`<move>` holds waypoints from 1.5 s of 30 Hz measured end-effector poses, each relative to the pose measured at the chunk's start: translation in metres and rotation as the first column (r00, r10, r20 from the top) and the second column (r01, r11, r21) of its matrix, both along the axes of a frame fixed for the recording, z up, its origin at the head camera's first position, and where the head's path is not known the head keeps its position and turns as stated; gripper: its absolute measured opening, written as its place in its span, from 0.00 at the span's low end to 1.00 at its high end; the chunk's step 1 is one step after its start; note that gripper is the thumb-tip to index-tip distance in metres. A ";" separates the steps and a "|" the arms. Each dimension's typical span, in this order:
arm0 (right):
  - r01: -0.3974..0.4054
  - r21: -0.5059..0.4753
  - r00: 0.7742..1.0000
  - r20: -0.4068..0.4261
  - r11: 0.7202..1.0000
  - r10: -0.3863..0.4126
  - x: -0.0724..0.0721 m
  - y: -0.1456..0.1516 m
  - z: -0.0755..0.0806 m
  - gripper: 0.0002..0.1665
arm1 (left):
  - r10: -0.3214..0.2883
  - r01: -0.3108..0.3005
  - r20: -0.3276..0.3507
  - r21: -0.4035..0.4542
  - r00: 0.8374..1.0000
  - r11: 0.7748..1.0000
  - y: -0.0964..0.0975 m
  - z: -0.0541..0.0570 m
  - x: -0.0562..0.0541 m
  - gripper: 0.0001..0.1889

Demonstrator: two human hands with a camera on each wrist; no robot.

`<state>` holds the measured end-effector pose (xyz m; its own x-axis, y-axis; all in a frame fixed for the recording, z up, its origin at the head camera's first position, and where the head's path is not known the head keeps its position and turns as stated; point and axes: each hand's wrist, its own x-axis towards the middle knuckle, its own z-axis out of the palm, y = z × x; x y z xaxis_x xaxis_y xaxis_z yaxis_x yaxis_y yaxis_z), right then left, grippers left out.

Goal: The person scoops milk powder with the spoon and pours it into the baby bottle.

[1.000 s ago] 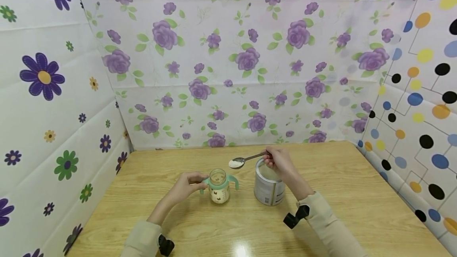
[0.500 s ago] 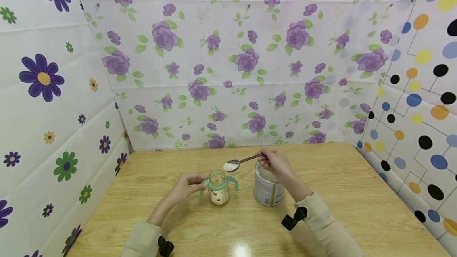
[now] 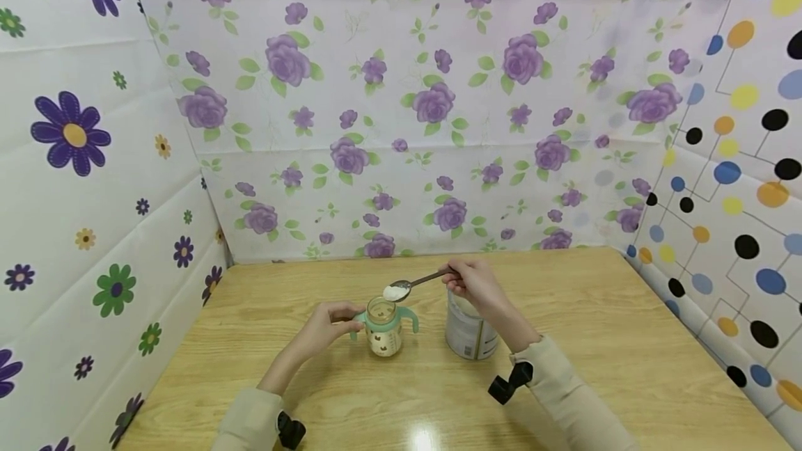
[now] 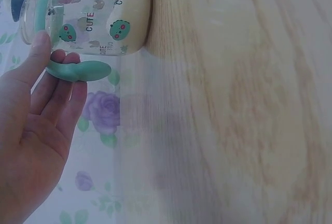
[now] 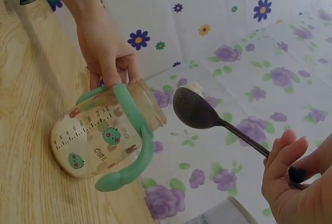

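Note:
A clear baby bottle (image 3: 384, 339) with a green collar and two green handles stands uncapped on the table, pale contents in its lower part. My left hand (image 3: 327, 329) pinches its left handle (image 4: 78, 71) between thumb and fingers. In my right hand (image 3: 479, 289) is a dark metal spoon (image 3: 429, 277), gripped near the end of its handle. White powder (image 3: 395, 292) is heaped in the spoon's bowl (image 5: 194, 109), which hovers just above the bottle's open mouth (image 3: 381, 308). Below my right forearm stands an open can (image 3: 470, 333), its top partly hidden by that hand.
The wooden table (image 3: 301, 395) runs back to a flowered cloth wall (image 3: 401, 124). Patterned cloth walls also close off the left and right sides. A black wrist camera (image 3: 510, 383) sits on my right sleeve, another one (image 3: 290, 430) on the left.
My right hand has moved left, carrying the spoon of powder from beside the can to over the bottle's mouth. The left hand and the bottle have stayed in place.

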<state>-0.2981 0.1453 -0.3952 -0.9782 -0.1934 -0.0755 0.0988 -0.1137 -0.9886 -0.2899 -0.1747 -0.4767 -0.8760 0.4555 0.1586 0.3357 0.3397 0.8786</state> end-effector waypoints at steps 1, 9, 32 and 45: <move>-0.003 -0.001 1.000 -0.002 1.000 0.003 0.000 -0.001 0.000 0.24 | 0.002 -0.002 -0.003 -0.003 1.000 1.000 0.000 0.000 0.000 0.17; -0.021 -0.006 1.000 -0.007 1.000 0.021 0.001 -0.011 0.001 0.24 | 0.012 -0.012 0.002 -0.010 1.000 1.000 0.000 0.003 -0.001 0.15; -0.012 0.145 0.972 -0.232 0.989 0.046 0.009 -0.035 -0.002 0.21 | 0.002 -0.002 0.017 0.013 1.000 1.000 0.000 0.000 -0.001 0.18; -0.085 0.386 0.860 -0.438 0.919 0.263 0.028 -0.045 0.010 0.16 | 0.018 -0.018 0.006 -0.006 1.000 1.000 -0.001 0.000 0.001 0.17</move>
